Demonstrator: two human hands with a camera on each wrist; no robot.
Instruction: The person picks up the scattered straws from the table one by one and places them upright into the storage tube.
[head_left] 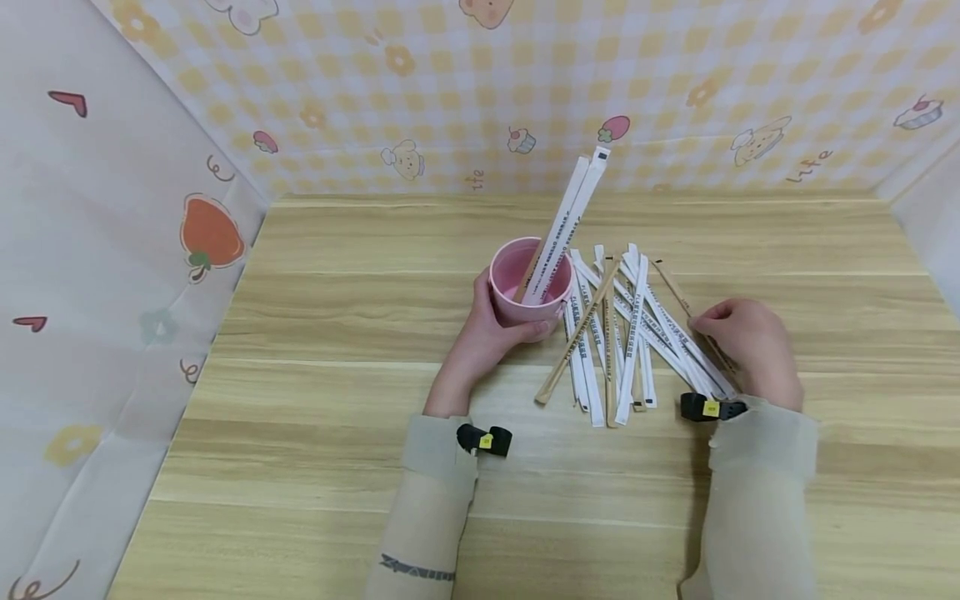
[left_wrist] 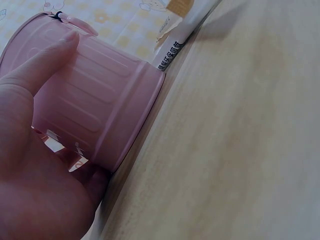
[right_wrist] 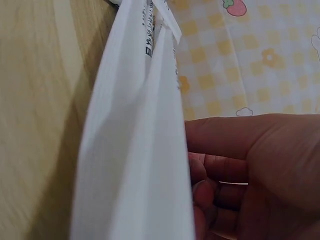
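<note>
My left hand (head_left: 487, 333) grips a small pink bucket (head_left: 517, 313), thumb along its ribbed wall in the left wrist view. White paper-wrapped straws (head_left: 567, 218) and a brown-wrapped one lean in it, rising to the upper right. My right hand (head_left: 753, 346) pinches a brown-wrapped straw (head_left: 675, 287) at the right edge of a loose pile, thumb and forefinger around its middle. In the right wrist view, large white straw wrappers (right_wrist: 135, 150) stand in front of the right hand (right_wrist: 270, 160) and hide its fingertips.
Several white and brown wrapped straws (head_left: 633, 333) lie crisscrossed on the wooden table (head_left: 337, 350) between the bucket and my right hand. A yellow checked cloth backdrop (head_left: 450, 83) stands behind the table, with a white patterned one (head_left: 112, 250) at the left.
</note>
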